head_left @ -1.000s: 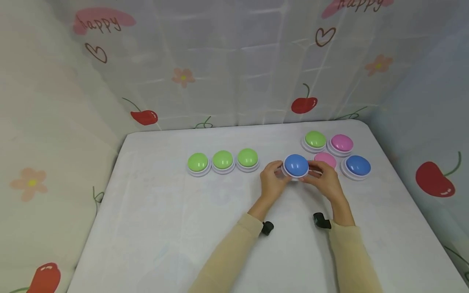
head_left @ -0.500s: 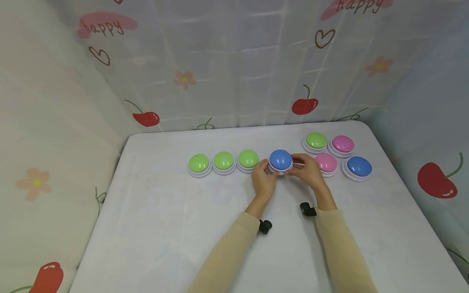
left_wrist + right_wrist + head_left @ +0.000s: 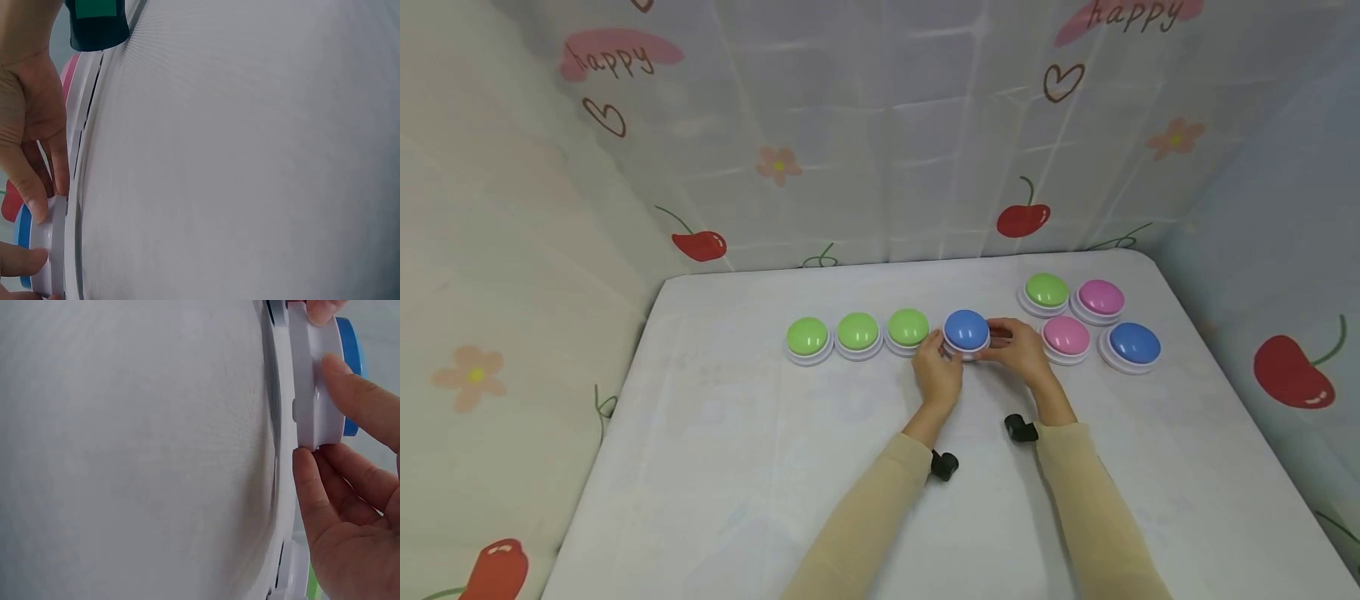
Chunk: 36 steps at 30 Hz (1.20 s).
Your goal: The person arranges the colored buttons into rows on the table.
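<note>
A blue push button [image 3: 966,330] with a domed top and white round base is held between both hands. My left hand [image 3: 937,371] grips its left side and my right hand [image 3: 1022,350] its right side. In the left wrist view, the right hand [image 3: 40,103] reaches in from the top, while left-hand fingers [image 3: 20,259] press the white base below. In the right wrist view, the left hand [image 3: 362,531] has its thumb on the base. A green button [image 3: 907,328] stands just left of the left hand. Whether the blue button's base touches the table is unclear.
Two more green buttons [image 3: 858,332] continue the row leftward. At the right are another green button [image 3: 1047,290], two pink buttons [image 3: 1067,335] and a second blue button [image 3: 1135,343]. A white cloth covers the table [image 3: 715,450]; printed curtains [image 3: 887,142] surround its back and sides.
Both hands have carried the blue button leftward to the right end of the green row, uncovering the near pink button. In the last half second it shifts only slightly left.
</note>
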### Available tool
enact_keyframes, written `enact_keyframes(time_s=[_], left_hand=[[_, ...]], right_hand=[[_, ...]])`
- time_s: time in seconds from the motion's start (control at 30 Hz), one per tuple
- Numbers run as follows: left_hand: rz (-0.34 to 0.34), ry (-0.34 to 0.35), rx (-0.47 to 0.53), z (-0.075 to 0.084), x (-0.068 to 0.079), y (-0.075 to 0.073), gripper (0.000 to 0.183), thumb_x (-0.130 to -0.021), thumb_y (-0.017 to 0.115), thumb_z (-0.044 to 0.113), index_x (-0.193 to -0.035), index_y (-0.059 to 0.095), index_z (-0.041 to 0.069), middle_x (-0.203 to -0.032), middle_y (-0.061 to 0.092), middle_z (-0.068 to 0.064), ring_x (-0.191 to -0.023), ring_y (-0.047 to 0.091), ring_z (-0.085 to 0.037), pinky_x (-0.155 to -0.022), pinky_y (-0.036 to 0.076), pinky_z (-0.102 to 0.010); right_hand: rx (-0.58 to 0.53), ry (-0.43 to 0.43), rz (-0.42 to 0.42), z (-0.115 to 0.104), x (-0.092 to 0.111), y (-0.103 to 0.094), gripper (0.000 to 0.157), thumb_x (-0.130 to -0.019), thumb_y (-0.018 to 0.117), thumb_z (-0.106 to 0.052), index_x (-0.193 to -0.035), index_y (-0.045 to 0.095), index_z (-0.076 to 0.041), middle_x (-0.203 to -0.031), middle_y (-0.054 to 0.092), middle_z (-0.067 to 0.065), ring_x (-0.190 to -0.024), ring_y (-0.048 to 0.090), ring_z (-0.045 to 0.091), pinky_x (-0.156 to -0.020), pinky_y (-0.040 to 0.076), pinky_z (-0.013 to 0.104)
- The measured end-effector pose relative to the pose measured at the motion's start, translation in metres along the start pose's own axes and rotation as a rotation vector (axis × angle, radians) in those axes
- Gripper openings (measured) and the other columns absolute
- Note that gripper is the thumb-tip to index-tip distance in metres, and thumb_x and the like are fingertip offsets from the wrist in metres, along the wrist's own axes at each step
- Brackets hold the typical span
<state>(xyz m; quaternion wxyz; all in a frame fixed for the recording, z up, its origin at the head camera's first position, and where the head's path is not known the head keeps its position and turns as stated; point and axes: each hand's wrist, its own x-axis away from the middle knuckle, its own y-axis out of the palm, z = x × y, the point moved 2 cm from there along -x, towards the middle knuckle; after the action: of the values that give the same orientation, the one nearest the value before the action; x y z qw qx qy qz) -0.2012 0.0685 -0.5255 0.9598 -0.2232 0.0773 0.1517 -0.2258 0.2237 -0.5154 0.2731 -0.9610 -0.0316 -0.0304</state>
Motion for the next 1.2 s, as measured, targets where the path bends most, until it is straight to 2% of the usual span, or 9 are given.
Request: enact_keyframes(time_s=[0.23,0.63,0.87,1.2], left_hand=[[0.001,0.008,-0.047,-0.002,0.001,0.001,0.041,-0.073,0.076,-0.006,-0.113,0.068,-0.008,-0.120,0.067,-0.021,-0.110,0.065,-0.033,-0.096,0.053,-0.040],[-0.011,0.014,-0.078,-0.001,0.003,0.000,0.040,-0.074,0.076,-0.002,-0.113,0.068,-0.008,-0.120,0.067,-0.022,-0.116,0.061,-0.036,-0.104,0.047,-0.044],[0.001,0.035,-0.071,-0.001,0.004,0.000,0.040,-0.075,0.076,-0.002,-0.113,0.068,-0.008,-0.118,0.068,-0.022,-0.111,0.063,-0.036,-0.098,0.050,-0.044],[-0.009,-0.017,-0.044,-0.001,0.005,0.001,0.043,-0.075,0.076,-0.002,-0.115,0.066,-0.011,-0.120,0.066,-0.024,-0.109,0.063,-0.035,-0.090,0.056,-0.035]], right_hand=[[-0.013,0.003,-0.026,0.002,-0.006,0.004,0.065,-0.075,0.080,-0.001,-0.132,0.052,0.009,-0.132,0.056,0.030,-0.114,0.062,0.042,-0.095,0.054,0.046],[0.025,-0.016,-0.020,0.002,-0.014,0.006,0.065,-0.074,0.082,-0.004,-0.132,0.055,0.007,-0.130,0.058,0.028,-0.114,0.063,0.039,-0.097,0.053,0.045],[0.033,-0.018,-0.012,-0.001,-0.016,0.006,0.065,-0.073,0.082,-0.003,-0.131,0.055,0.007,-0.130,0.059,0.027,-0.114,0.063,0.039,-0.097,0.053,0.045],[0.069,0.017,-0.015,-0.002,-0.021,0.009,0.067,-0.075,0.082,-0.005,-0.134,0.053,0.006,-0.134,0.056,0.027,-0.118,0.061,0.038,-0.099,0.052,0.044]])
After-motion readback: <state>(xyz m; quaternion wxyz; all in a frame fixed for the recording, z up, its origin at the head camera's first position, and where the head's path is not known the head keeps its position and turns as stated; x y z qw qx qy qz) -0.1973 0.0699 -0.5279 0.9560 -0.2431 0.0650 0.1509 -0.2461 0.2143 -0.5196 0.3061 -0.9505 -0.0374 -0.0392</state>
